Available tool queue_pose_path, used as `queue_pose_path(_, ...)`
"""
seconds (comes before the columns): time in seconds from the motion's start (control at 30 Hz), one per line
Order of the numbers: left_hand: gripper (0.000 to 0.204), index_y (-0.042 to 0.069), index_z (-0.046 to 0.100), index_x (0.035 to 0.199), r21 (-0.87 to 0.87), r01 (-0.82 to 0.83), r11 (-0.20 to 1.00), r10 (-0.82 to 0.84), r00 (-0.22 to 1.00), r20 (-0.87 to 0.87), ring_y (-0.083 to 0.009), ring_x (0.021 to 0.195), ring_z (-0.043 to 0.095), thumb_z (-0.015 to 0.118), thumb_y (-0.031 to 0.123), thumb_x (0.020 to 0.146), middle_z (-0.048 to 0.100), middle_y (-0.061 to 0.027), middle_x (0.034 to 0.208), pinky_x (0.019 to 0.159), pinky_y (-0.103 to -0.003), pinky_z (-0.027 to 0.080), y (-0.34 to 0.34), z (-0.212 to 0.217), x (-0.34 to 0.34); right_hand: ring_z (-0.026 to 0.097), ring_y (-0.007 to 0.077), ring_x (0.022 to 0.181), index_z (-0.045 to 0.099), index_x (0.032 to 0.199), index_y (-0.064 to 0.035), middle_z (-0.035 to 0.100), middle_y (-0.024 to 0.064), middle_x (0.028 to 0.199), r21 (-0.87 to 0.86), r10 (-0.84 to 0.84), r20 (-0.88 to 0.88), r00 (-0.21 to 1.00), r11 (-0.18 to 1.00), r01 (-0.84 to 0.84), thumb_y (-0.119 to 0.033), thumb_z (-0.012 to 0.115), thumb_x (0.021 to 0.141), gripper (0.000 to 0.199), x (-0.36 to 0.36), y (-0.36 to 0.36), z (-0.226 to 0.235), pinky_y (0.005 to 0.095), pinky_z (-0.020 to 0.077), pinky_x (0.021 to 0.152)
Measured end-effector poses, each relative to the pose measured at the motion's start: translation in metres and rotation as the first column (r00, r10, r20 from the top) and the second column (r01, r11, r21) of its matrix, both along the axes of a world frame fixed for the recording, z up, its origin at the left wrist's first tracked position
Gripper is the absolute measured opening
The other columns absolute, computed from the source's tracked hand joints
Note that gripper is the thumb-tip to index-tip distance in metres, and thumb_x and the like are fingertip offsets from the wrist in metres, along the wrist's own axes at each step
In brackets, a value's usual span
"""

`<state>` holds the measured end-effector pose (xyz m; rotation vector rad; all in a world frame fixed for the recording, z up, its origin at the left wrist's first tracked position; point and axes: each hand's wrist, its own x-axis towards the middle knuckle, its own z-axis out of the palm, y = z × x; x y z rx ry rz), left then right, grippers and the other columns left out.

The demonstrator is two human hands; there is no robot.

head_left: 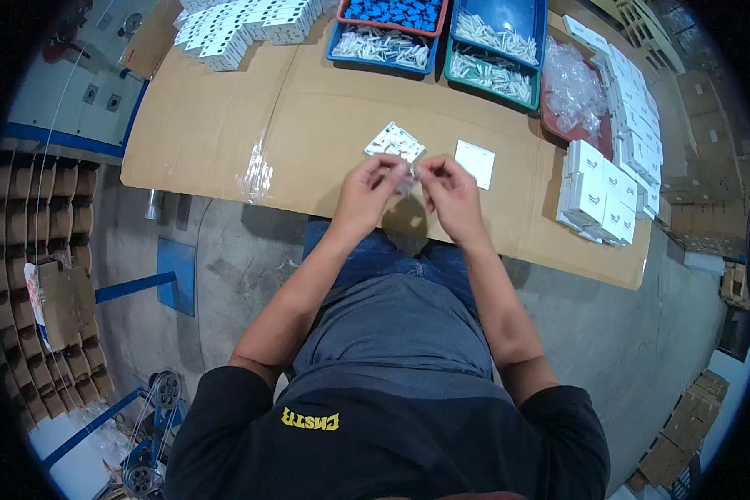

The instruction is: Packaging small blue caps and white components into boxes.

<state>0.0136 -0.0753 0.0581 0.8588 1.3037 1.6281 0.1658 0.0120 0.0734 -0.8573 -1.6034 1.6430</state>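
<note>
Just past the table's near edge, my left hand (pixel 370 193) and my right hand (pixel 452 196) meet, fingertips almost touching. Both are closed in a pinch on a small clear plastic bag (pixel 405 188), mostly covered by the fingers. Whether anything is inside it I cannot make out. Right behind the hands lies a white printed leaflet or box piece (pixel 394 140) with dark marks. A plain white square card (pixel 477 163) rests flat beside my right hand.
Cardboard covers the table (pixel 200 125). At the back stand a red tray of blue pieces (pixel 392 12), a blue tray of white parts (pixel 379 48), and a green tray (pixel 492 77). Clear bags fill a red tray (pixel 550 117). White boxes (pixel 596 196) stack right; more (pixel 225 37) back left.
</note>
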Motion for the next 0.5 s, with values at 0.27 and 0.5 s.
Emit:
queue_pose_path(0.27, 0.045, 0.010, 0.047, 0.138, -0.407, 0.257, 0.876, -0.142, 0.946, 0.291, -0.0131, 0.100, 0.067, 0.067, 0.003, 0.098, 0.069, -0.0068, 0.108, 0.083, -0.027, 0.057, -0.045, -0.028, 0.005, 0.056, 0.0073, 0.064, 0.065, 0.123, -0.0018, 0.058, 0.0011, 0.090, -0.354, 0.189, 0.045, 0.981, 0.921, -0.161, -0.003, 0.061, 0.098, 0.026, 0.036, -0.024, -0.042, 0.0244, 0.0488, 0.048)
queue_pose_path(0.5, 0.030, 0.002, 0.059, 0.122, -0.300, 0.205, 0.932, -0.161, 0.973, 0.165, -0.0109, 0.090, 0.068, 0.071, 0.002, 0.094, 0.071, -0.0069, 0.101, 0.076, -0.023, 0.055, -0.012, -0.045, -0.021, 0.055, 0.0070, 0.068, 0.073, 0.115, -0.0022, 0.057, 0.0009, 0.092, -0.173, 0.268, 0.173, 0.948, 0.955, -0.239, -0.002, 0.064, 0.094, 0.023, 0.014, -0.004, -0.050, 0.0227, 0.0469, 0.058)
